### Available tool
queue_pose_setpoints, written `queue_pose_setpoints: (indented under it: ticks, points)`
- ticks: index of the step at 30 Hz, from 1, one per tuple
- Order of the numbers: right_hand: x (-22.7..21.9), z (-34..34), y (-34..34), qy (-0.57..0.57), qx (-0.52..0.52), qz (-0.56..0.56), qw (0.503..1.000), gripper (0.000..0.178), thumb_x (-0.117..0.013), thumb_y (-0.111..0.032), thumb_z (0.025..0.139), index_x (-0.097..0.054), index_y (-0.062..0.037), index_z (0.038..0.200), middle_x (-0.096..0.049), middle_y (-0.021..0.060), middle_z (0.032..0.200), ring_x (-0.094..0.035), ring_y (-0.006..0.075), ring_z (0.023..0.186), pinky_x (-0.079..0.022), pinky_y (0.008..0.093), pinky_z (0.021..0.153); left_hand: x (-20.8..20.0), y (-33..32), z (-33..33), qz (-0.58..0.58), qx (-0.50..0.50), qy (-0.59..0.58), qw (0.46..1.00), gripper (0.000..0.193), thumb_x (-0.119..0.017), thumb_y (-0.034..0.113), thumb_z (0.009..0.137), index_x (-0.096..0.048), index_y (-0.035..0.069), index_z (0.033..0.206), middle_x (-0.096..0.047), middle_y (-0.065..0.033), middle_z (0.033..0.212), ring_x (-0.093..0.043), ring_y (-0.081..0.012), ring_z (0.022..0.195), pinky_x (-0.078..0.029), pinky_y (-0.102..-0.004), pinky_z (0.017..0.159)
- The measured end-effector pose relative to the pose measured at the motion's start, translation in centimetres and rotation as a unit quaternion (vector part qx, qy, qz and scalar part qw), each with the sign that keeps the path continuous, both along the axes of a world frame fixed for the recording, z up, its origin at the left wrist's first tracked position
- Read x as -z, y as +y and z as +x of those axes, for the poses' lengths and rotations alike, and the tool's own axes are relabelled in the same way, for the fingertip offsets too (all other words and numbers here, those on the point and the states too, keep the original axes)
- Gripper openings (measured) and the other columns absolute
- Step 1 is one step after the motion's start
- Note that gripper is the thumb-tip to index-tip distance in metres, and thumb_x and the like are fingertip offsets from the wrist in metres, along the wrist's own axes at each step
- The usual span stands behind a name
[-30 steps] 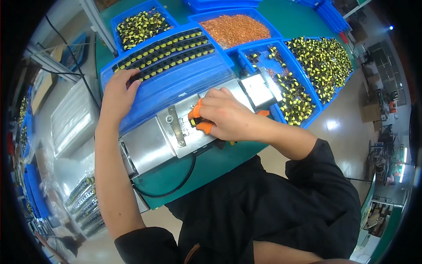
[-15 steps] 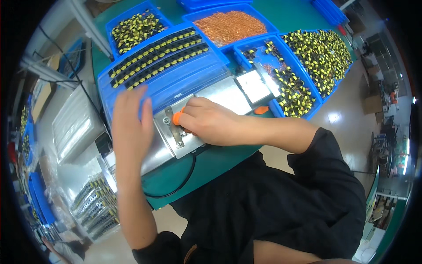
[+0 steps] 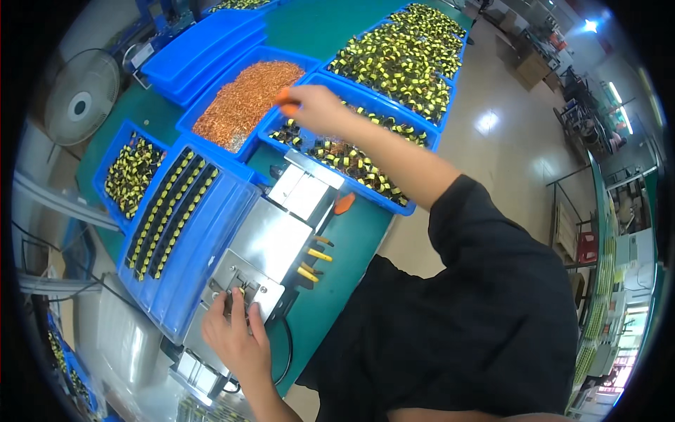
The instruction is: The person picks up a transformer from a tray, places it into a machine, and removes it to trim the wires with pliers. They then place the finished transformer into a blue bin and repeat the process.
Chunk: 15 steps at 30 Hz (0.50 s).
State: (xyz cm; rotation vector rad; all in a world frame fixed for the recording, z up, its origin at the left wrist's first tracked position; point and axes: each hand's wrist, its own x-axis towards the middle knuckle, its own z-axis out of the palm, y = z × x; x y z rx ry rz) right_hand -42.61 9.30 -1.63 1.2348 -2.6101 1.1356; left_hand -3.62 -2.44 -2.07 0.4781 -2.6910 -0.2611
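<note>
Meanwhile, right hand (image 3: 313,109), fingers pinched together, hovers over the blue plastic bin of yellow-black components (image 3: 337,158) upper centre, left hand (image 3: 235,337) pressing the grey metal fixture (image 3: 271,243).

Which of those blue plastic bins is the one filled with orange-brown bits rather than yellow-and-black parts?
The blue bin of orange-brown bits, just left of the reaching right hand. Every other filled bin holds yellow-and-black parts, like the long bin under that hand.

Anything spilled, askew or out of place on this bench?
One small thing: a loose orange piece lies on the green table beside the metal machine, outside the blue bins. Otherwise the trays look orderly. The left hand rests on the machine; the right hand reaches over a parts bin.
</note>
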Motion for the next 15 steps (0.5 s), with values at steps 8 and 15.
queue_pose_setpoints:
  ticks: [8, 15]
  points:
    - [9.4, -9.8, 3.5, 0.05, 0.082, 0.2, 0.975, 0.037, -0.066, -0.011, 0.084, -0.063, -0.0099, 0.12, -0.058, 0.016, 0.123, -0.057, 0.0366, 0.115, -0.048, 0.0432, 0.096, -0.7, -0.1, -0.3, 0.01, -0.01, -0.011, 1.0, 0.03, -0.066, 0.018, 0.09, -0.069, 0.006, 0.117, -0.059, -0.0163, 0.124, -0.053, -0.036, 0.115, -0.038, -0.0448, 0.1]
    - [9.6, -7.8, 3.8, 0.037, 0.049, 0.126, 0.99, 0.028, -0.069, -0.009, 0.081, -0.062, -0.0063, 0.108, -0.057, 0.0159, 0.119, -0.057, 0.0358, 0.112, -0.048, 0.0432, 0.094, -1.0, 0.1, -2.0, 0.049, -0.054, -0.014, 0.997, 0.031, -0.069, 0.022, 0.088, -0.065, 0.003, 0.112, -0.059, -0.0136, 0.106, -0.055, -0.0337, 0.1, -0.041, -0.0471, 0.089]
